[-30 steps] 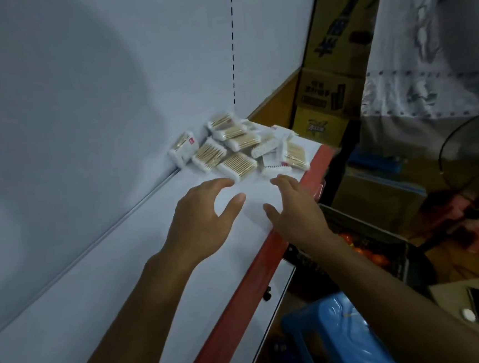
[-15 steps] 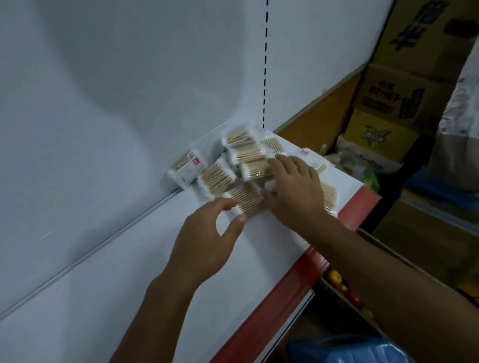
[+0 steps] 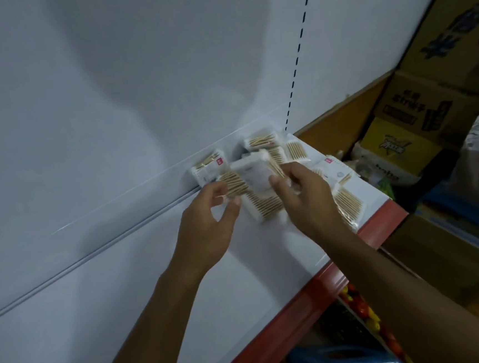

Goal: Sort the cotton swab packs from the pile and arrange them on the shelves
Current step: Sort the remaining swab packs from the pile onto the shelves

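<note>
The left hand [image 3: 206,213] hovers half open, holding nothing. At its 2 o'clock, the right hand [image 3: 306,198] pinches a swab pack [image 3: 253,174] above the pile [image 3: 276,155] on the shelf [image 3: 241,282]. Packs near the red edge [image 3: 380,221] could get bumped off.

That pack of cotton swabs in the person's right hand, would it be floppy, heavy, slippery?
Probably light: the right hand lifts the pack with fingertips alone. Likely fairly stiff, since the rows of sticks inside hold it flat. The glossy wrapper may be slippery.
</note>
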